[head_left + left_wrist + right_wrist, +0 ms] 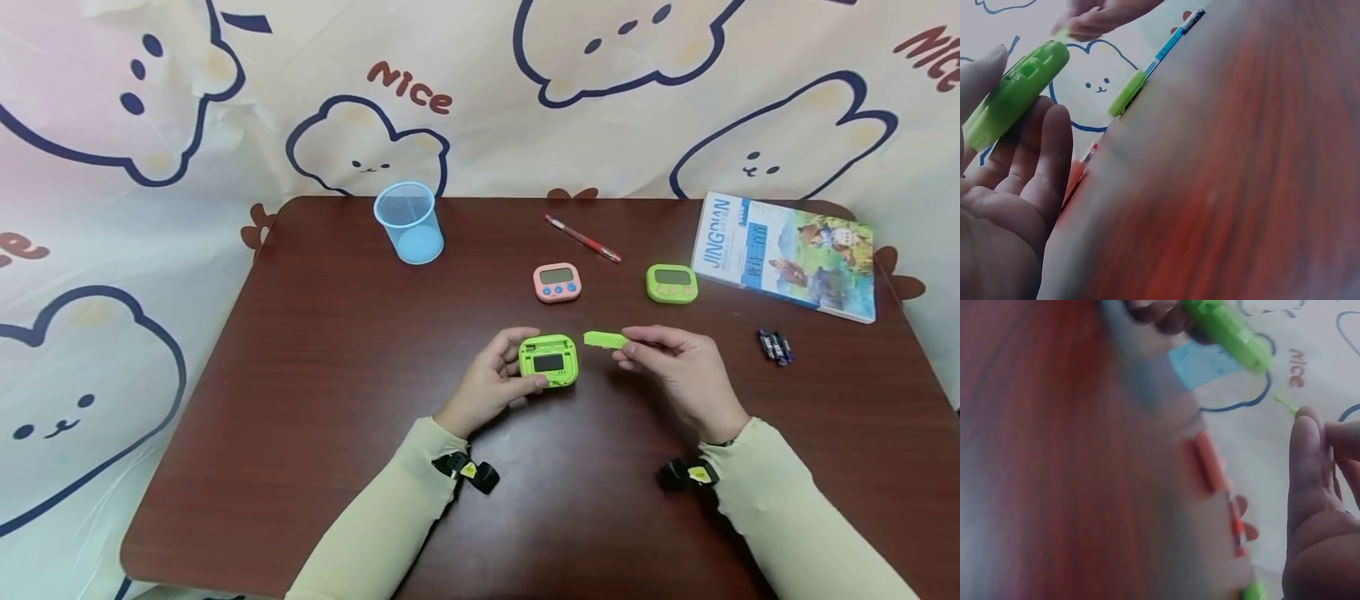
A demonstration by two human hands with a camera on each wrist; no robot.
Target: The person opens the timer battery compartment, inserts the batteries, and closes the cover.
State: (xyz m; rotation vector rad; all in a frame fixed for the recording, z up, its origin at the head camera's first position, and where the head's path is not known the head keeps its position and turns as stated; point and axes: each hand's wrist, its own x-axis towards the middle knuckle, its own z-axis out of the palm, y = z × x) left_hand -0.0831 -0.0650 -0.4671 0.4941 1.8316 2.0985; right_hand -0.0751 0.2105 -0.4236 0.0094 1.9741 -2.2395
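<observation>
My left hand holds a lime-green digital timer by its left side, thumb at the lower edge. Its back faces up, with an open slot along the top. Just to the right, my right hand pinches a slim green cover between thumb and fingers, apart from the timer. The left wrist view shows the timer edge-on between thumb and fingers. From the right wrist, only a thin tip of the cover shows past the fingertips.
Beyond the hands lie a pink timer, another green timer and a red pen. Small dark batteries lie at the right, below a book. A blue cup-shaped bin stands at the back left of the brown table.
</observation>
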